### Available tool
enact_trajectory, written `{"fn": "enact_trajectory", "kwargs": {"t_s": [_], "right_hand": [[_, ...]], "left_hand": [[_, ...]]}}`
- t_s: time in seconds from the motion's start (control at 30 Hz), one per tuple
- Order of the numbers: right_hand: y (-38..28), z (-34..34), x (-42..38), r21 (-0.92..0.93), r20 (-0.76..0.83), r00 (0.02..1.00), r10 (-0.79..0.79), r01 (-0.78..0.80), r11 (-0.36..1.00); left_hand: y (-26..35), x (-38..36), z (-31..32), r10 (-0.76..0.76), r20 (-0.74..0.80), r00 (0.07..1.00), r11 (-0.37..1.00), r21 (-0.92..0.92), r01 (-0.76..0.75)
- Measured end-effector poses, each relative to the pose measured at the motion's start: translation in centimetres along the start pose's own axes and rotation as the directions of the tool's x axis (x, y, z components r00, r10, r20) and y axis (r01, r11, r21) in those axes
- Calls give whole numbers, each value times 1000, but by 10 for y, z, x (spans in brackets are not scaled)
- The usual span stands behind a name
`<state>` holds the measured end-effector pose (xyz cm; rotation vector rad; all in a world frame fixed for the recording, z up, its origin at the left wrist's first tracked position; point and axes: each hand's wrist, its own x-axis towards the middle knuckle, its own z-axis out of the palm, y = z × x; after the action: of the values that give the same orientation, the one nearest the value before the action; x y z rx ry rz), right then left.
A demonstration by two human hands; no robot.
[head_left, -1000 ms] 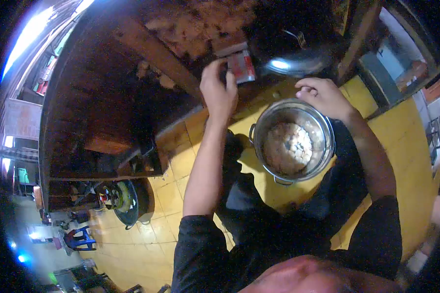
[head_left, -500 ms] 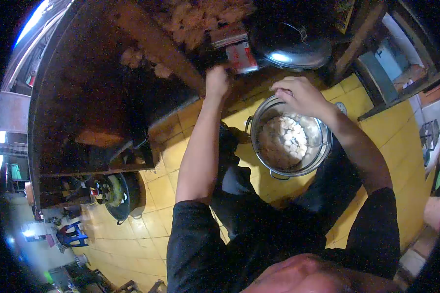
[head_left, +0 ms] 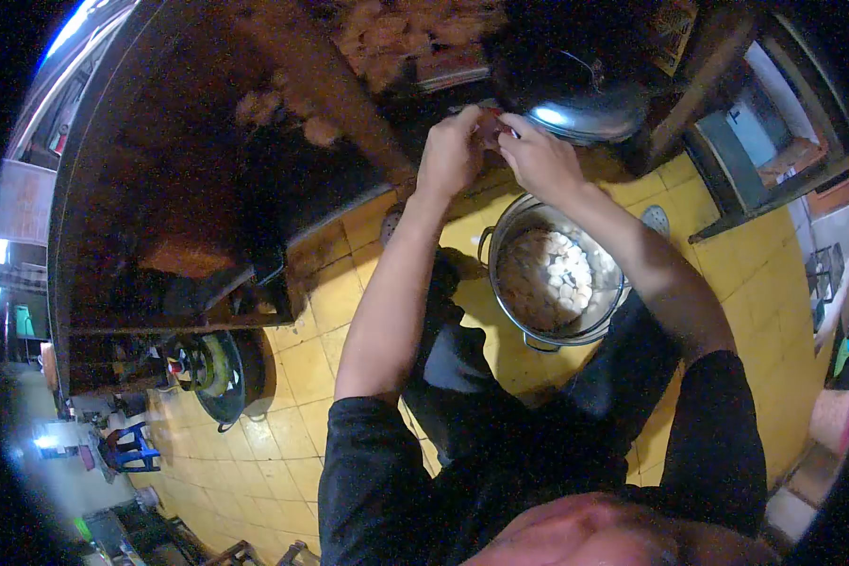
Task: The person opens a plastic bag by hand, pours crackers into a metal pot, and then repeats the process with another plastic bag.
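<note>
My left hand (head_left: 451, 151) and my right hand (head_left: 541, 158) meet beyond the pot, fingers closed around a small red packet (head_left: 490, 124). My fingers cover most of the packet, so its contents are hidden. Below my right wrist, a metal pot (head_left: 522, 332) with side handles stands on the floor between my legs. Pale, chunky pieces (head_left: 566, 274) lie inside it, partly under a bright patch of light. Neither hand touches the pot.
A dark, shiny lidded pot (head_left: 575, 118) stands just beyond my hands. A dark wooden structure (head_left: 198, 160) rises at the left. On the yellow tiled floor (head_left: 292, 453) sits a black pan (head_left: 241, 377) with greenish contents. A wooden frame (head_left: 726, 179) stands at the right.
My right hand has moved away from over the pot to meet my left hand. The red packet, seen flat and wide beside my left hand earlier, is now mostly covered between both hands.
</note>
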<state>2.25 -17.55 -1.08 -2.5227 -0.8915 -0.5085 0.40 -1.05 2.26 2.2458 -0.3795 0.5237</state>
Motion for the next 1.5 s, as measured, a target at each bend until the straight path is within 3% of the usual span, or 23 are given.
{"fn": "enact_trajectory", "kwargs": {"t_s": [0.03,0.1,0.23,0.33,0.4,0.43,0.5,0.7,1.0,1.13,1.2,1.3,1.5], "right_hand": [[1,5,1,1,2,1000,-5,5,1000],[3,10,4,-23,-5,999,-38,38,999],[6,10,10,60,-89,996,-6,11,998],[8,9,10,96,-112,994,16,-5,995],[6,5,10,160,-79,996,48,-35,987],[7,7,9,160,-79,996,47,-34,987],[7,11,7,148,-213,977,-8,40,988],[15,11,9,250,-225,974,22,36,968],[20,0,8,434,-179,984,-5,84,897],[19,-11,5,435,-198,978,67,26,900],[23,-15,4,485,-190,974,124,-17,875],[27,-22,3,503,-144,977,159,-66,862],[23,-34,1,512,-70,970,231,-164,843]], "left_hand": [[-1,-1,-1,-3,-4,1000,1000,1,3],[-3,-2,-1,149,27,989,976,154,-151],[-8,-4,4,106,92,990,973,198,-122],[-20,-7,15,162,86,983,942,284,-181],[-28,-4,20,194,130,972,870,436,-231],[-25,-4,21,193,128,973,870,437,-230],[-17,-6,21,36,112,993,836,540,-91],[-7,-6,18,37,39,999,933,357,-48],[7,-4,17,-117,-29,993,901,416,118],[8,-2,18,54,-73,996,949,314,-28],[13,-2,17,76,12,997,916,394,-74],[12,-2,19,155,19,988,878,456,-147],[2,1,28,81,-136,987,914,406,-19]]}}
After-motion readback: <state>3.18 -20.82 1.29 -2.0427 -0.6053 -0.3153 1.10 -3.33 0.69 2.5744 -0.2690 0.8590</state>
